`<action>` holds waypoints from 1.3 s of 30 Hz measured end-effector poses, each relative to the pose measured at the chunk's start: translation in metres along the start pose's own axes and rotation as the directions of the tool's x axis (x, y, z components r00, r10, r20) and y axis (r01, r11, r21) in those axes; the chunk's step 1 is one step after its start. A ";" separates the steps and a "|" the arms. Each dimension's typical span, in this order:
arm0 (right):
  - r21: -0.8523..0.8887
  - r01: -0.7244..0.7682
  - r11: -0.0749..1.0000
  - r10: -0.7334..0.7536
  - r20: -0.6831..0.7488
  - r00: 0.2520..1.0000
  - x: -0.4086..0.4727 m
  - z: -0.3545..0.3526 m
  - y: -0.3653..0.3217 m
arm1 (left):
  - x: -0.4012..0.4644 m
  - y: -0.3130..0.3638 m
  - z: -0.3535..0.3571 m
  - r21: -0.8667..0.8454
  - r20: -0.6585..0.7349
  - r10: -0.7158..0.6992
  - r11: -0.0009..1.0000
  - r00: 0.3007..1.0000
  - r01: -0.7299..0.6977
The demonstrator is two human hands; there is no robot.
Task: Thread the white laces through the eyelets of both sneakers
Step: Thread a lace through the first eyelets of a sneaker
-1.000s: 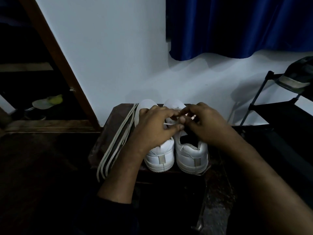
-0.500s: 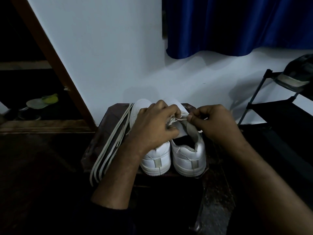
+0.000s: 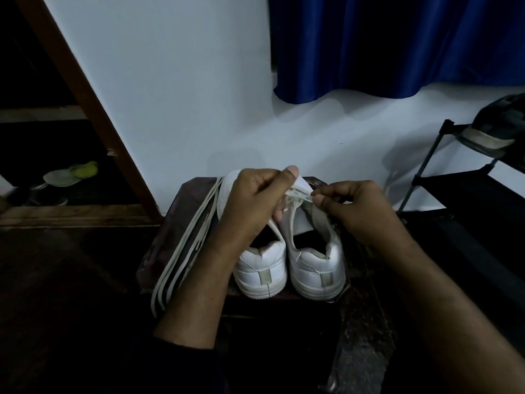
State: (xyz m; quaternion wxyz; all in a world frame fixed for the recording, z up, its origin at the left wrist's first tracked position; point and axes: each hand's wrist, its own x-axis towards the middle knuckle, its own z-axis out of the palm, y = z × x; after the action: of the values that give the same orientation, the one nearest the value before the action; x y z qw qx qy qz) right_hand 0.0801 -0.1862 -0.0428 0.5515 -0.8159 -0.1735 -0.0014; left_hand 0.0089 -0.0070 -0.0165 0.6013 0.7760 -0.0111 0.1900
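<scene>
Two white sneakers stand side by side on a small dark stool point(image 3: 159, 251), heels toward me: the left sneaker point(image 3: 262, 271) and the right sneaker point(image 3: 316, 271). My left hand point(image 3: 255, 206) grips the front of the right sneaker near its eyelets, thumb on top. My right hand point(image 3: 349, 206) pinches a white lace point(image 3: 297, 194) at the eyelets. A second loose white lace point(image 3: 187, 251), folded in several strands, lies along the stool's left side and hangs over its front edge.
A white wall rises behind the stool, with a blue curtain point(image 3: 397, 44) above. A black shoe rack point(image 3: 468, 194) with a dark shoe point(image 3: 500, 129) on top stands at the right. A wooden door frame point(image 3: 85, 103) slants at the left, footwear point(image 3: 71, 174) beyond it.
My hands have drawn apart a little, the right one pulling the lace rightward from the eyelet. My left hand has shifted its grip, thumb now on top of the shoe's front.
</scene>
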 end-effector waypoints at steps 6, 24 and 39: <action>-0.031 0.029 0.999 -0.029 0.015 0.999 0.000 -0.001 0.001 | 0.003 -0.013 0.005 0.720 0.140 0.151 0.662 0.978 -0.206; -0.137 0.039 0.990 -0.033 0.047 0.998 0.004 0.000 0.002 | -0.004 -0.007 0.000 0.730 0.115 0.146 0.658 0.983 -0.183; -0.268 0.145 0.952 -0.135 0.052 0.989 0.003 0.004 -0.001 | 0.008 -0.014 -0.013 -0.359 -0.277 -0.174 0.931 0.945 0.066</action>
State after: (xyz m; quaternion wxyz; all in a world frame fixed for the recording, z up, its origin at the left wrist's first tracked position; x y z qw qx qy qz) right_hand 0.0819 -0.1818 -0.0425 0.4301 -0.8693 -0.2382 -0.0506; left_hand 0.0163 0.0109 -0.0245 0.7328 0.6192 0.0965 0.2649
